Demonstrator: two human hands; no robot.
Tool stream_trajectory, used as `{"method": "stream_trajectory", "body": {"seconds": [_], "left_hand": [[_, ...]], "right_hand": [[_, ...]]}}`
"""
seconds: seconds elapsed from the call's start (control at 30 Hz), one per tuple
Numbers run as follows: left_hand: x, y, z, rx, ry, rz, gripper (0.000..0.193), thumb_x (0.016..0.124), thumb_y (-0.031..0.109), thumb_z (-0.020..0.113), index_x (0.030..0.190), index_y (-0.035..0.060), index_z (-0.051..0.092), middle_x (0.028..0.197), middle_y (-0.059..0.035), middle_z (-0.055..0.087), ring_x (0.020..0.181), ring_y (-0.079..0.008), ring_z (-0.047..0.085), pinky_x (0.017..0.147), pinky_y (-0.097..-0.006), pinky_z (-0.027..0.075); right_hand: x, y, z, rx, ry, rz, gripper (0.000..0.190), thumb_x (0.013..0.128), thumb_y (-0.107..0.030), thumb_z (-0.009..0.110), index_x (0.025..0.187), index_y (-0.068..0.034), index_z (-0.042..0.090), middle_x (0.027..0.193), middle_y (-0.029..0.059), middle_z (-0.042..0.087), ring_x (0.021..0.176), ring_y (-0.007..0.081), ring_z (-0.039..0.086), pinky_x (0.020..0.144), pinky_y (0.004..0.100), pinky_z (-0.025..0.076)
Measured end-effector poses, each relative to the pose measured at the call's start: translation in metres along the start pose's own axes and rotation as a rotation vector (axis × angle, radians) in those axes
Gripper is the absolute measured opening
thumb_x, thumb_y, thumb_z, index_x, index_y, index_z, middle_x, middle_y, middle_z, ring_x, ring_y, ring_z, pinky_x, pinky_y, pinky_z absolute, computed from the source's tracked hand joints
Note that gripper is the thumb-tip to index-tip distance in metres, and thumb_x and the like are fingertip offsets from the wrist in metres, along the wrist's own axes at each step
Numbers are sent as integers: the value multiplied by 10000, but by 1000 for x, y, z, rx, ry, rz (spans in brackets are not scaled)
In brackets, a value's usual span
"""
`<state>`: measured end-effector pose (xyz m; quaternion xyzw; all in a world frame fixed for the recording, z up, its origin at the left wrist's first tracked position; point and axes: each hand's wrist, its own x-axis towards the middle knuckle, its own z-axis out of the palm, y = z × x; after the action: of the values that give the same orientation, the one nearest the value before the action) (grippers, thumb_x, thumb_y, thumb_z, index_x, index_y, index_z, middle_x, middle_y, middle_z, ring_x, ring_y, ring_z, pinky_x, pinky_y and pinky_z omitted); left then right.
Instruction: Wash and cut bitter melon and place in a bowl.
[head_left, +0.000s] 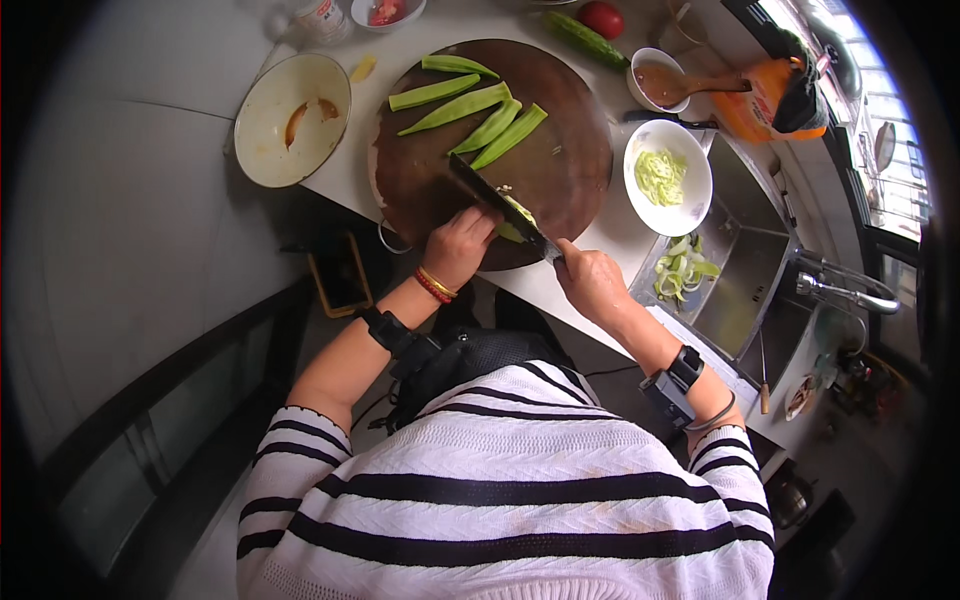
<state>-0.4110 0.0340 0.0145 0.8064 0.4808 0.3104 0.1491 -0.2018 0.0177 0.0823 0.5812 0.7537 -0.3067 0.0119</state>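
Observation:
My right hand (594, 281) grips the handle of a cleaver-like kitchen knife (491, 196), its dark blade slanting across the lower part of a round wooden chopping board (574, 142). Beside the blade, my left hand (463, 238) has its fingers bent down on a green vegetable piece (510, 232), partly hidden by the knife and fingers. Thin pale green slices (520, 210) lie just right of the blade. Several long green vegetable pieces (456, 107) are spread over the board's upper left, one of them near the blade's tip.
An enamel basin (259, 161) stands left of the board. To the right are a white bowl of pale green shreds (660, 178), a small bowl with a wooden spoon (716, 85) and a steel sink (757, 259) with peelings (681, 268). A cucumber (585, 39) and tomato (600, 19) lie behind.

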Motion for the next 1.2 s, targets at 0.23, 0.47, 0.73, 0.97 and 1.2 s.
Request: {"method": "stream_trajectory", "body": {"seconds": [0.23, 0.47, 0.73, 0.97, 1.2], "left_hand": [[-6, -3, 3, -37, 69, -16, 244, 691, 68, 639, 930, 87, 591, 907, -46, 580, 785, -228, 596, 648, -310, 512], [-3, 0, -3, -5, -21, 15, 222, 700, 55, 626, 917, 85, 595, 929, -59, 572, 799, -225, 587, 665, -309, 507], [-14, -3, -10, -10, -6, 83, 189, 703, 46, 614, 890, 70, 596, 931, -54, 562, 816, -231, 569, 685, -311, 489], [-14, -7, -5, -64, 55, 77, 207, 709, 64, 635, 914, 62, 608, 942, -57, 577, 833, -230, 579, 711, -313, 499], [-13, -8, -5, -80, 62, 71, 252, 674, 50, 686, 918, 57, 621, 919, -76, 591, 811, -249, 595, 696, -324, 506]], "right_hand": [[-18, -7, -36, 39, -97, 43, 147, 827, -130, 493, 956, -71, 533, 618, 187, 575, 618, 384, 575, 573, 478, 447], [5, -14, 1, -18, -23, 14, 170, 814, -119, 486, 965, -56, 535, 630, 193, 587, 618, 376, 587, 570, 471, 458], [15, -13, 3, 17, -1, 13, 170, 821, -141, 501, 967, -58, 532, 667, 174, 604, 637, 368, 592, 577, 465, 463], [6, -18, -7, -19, 23, -59, 152, 826, -141, 500, 956, -70, 534, 608, 154, 588, 573, 358, 579, 535, 458, 451], [0, -20, 4, -74, -36, 24, 154, 821, -140, 505, 943, -50, 538, 614, 197, 576, 610, 379, 580, 567, 478, 451]]}}
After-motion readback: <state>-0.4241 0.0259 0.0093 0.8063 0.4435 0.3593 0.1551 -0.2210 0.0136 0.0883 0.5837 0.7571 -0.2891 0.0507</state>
